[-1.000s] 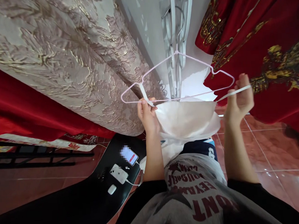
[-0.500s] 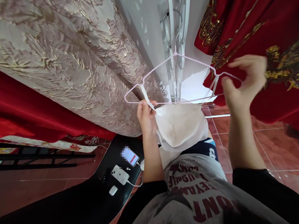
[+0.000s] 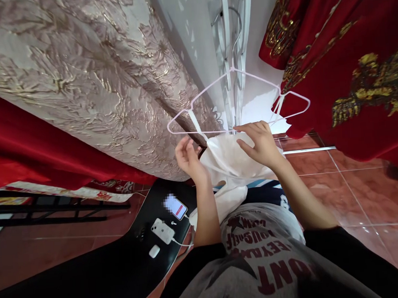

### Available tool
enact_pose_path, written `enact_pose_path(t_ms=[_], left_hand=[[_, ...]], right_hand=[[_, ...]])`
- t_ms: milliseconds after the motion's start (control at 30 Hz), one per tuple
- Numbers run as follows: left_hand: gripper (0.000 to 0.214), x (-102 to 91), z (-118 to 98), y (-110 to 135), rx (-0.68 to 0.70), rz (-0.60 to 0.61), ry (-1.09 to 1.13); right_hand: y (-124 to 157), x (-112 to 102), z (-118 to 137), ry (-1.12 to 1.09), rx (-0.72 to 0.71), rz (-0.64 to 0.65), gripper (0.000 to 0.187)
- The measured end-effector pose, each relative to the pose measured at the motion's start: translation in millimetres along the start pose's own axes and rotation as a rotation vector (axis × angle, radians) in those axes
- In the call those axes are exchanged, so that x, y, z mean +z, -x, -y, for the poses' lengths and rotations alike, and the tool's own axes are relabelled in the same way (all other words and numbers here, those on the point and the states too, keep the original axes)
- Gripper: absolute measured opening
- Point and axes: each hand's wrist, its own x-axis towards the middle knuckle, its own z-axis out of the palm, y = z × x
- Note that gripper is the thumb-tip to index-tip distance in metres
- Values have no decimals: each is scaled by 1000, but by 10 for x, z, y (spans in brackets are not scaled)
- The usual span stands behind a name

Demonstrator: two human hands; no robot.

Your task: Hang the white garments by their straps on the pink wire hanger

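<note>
A pale pink hanger hangs by its metal hook from a white metal rack. From its two notches, thin straps carry a white strappy garment, whose lower part drapes toward my lap. My left hand is just below the hanger's left end, beside the left strap, fingers apart and holding nothing. In front of the garment's upper edge is my right hand, close under the hanger's bottom bar, with thumb and fingers spread. Whether its fingertips touch the bar or fabric I cannot tell.
A textured pinkish-gold fabric hangs at left, and red cloth with gold embroidery at right. Two phones, a phone with a lit screen and a white phone, lie on a black seat beside a small white case.
My right hand has moved left from the hanger's right end to the garment's middle. My left hand has let go of the left strap. The right strap now sits in the hanger's notch.
</note>
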Motion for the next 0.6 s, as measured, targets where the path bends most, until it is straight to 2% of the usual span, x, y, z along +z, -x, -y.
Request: enact_pose_path(t_ms=[67, 133, 233, 300, 467, 533, 600], left_hand=[[29, -7, -28, -49, 145, 22, -35], [33, 18, -81, -110, 220, 156, -47], [43, 73, -195, -181, 155, 390, -46], [44, 95, -300, -206, 63, 462, -46], [42, 62, -632, -266, -188, 573, 138], [44, 22, -735, -300, -187, 545, 211], [44, -30, -790, -330, -119, 453, 237]], right_hand=[[49, 22, 36, 10, -31, -38, 33], [80, 25, 49, 19, -47, -61, 35], [97, -6, 34, 4, -62, -87, 36], [93, -49, 19, -38, -54, -91, 34], [47, -161, 28, -174, 12, -17, 28], [27, -179, 40, -214, 14, 21, 29], [20, -185, 43, -215, 19, 26, 28]])
